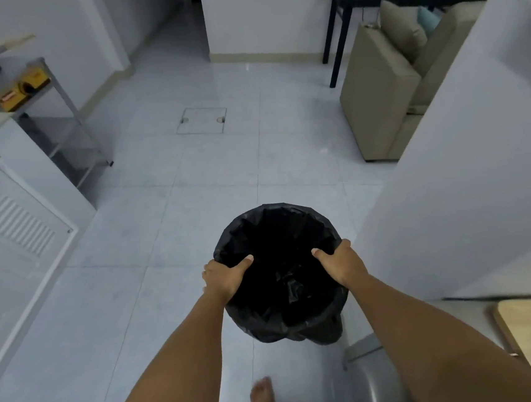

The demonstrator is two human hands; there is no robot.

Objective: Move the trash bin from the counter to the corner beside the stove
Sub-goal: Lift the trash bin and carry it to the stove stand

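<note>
A round trash bin (275, 232) lined with a black plastic bag hangs in the air above the tiled floor, low in the middle of the view. My left hand (224, 277) grips its rim on the left, thumb inside. On the opposite side my right hand (341, 264) holds the rim the same way. The stove (23, 86), with a yellow front and a wok on top, sits on a metal rack at the far left. The bin's base is hidden by its own body.
A white counter with a louvred cabinet door (20, 224) runs along the left. A white wall (481, 164) stands close on the right, with a beige sofa (386, 92) and a dark table (342, 5) beyond. A floor hatch (202, 120) lies ahead. My bare foot (262, 395) is below.
</note>
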